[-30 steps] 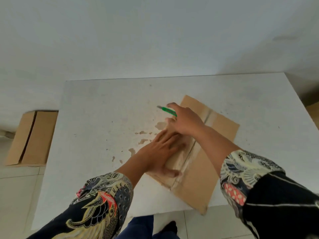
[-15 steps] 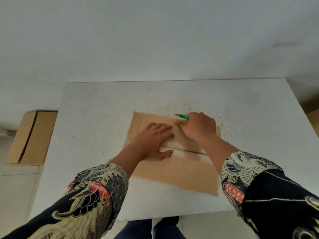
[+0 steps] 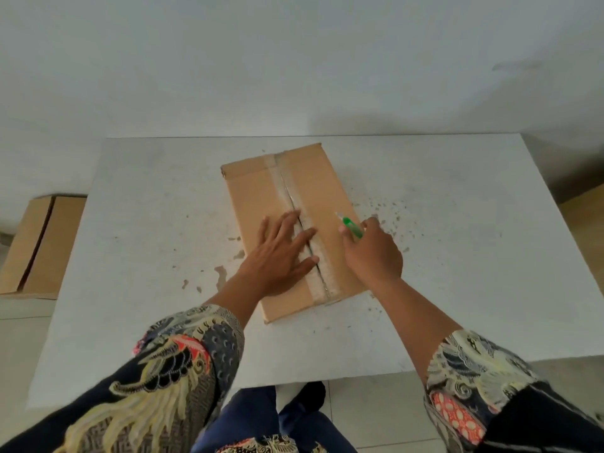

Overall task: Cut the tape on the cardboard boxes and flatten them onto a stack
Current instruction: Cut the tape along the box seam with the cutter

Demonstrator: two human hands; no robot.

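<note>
The cardboard box point(image 3: 287, 204) occupies the centre of the table point(image 3: 147, 223). Bare tabletop lies open to its left, right and far side. The left hand point(image 3: 281, 253) covers the box's near half; the right hand point(image 3: 372, 253) blocks its right edge.

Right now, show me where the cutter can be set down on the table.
Bare patches: the table left of the box, and the right side past the right hand. Behind the box is a narrow strip. Crowded: the box top, under the left hand and cutter.
</note>
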